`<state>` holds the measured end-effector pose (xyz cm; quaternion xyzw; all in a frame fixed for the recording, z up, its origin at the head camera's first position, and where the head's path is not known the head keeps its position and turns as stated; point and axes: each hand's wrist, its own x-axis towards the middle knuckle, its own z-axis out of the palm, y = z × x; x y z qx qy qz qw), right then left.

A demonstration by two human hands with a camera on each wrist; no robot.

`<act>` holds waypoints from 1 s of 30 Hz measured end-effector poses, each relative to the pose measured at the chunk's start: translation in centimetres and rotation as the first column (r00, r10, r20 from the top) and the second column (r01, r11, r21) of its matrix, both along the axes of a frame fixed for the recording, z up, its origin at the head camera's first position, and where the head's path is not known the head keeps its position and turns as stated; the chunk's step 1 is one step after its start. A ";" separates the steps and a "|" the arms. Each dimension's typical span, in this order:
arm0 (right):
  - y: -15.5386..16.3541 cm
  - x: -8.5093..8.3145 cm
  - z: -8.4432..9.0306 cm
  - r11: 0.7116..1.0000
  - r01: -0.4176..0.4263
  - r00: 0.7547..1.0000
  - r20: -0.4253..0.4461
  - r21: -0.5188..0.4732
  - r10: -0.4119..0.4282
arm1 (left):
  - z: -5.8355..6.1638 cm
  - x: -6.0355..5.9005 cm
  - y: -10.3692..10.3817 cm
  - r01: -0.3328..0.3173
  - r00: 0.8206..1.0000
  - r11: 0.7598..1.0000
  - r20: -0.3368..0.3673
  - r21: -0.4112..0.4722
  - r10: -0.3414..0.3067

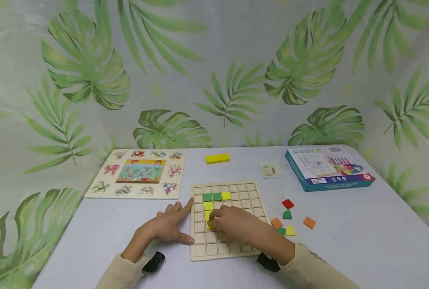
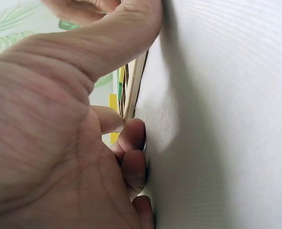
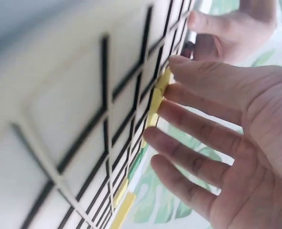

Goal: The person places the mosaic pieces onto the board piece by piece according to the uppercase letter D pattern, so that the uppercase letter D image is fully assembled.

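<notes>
A wooden grid board [image 1: 244, 253] lies in front of me. Two green square tiles [image 1: 207, 197] and a yellow one [image 1: 226, 196] form a row in its upper part, with yellow squares [image 1: 208, 206] running down from the row's left end. My right hand [image 1: 234, 224] reaches over the board, thumb and index fingertip pinching a yellow square tile [image 1: 209, 226] at the column's lower end; its other fingers are fairly straight in the right wrist view. My left hand [image 1: 171, 224] rests on the table, with index finger and thumb spread along the board's left edge.
Loose red [image 1: 288, 204], green [image 1: 287, 215], orange [image 1: 310, 222] and yellow [image 1: 290, 230] pieces lie right of the board. Behind are a sea-animal puzzle [image 1: 106, 186], a yellow block [image 1: 217, 158], a pattern card [image 1: 271, 170] and a game box [image 1: 330, 168].
</notes>
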<state>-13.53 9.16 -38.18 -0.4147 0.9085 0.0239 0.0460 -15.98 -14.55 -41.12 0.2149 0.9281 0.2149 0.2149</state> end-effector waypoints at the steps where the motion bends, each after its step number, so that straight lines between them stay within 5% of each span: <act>1: 0.2 0.2 -0.1 1.000 -0.013 1.000 -0.017 0.005 0.013 | 0.1 0.1 0.0 -0.004 1.000 1.000 -0.001 -0.002 0.004; 8: 0.7 1.3 -0.7 1.000 -0.015 0.997 -0.074 0.014 0.016 | 0.2 0.3 0.0 -0.019 1.000 1.000 0.006 0.022 0.019; 30: 1.2 2.0 0.3 0.994 0.079 0.995 0.049 0.080 -0.083 | -0.4 -0.1 0.2 -0.012 1.000 1.000 -0.011 -0.008 0.012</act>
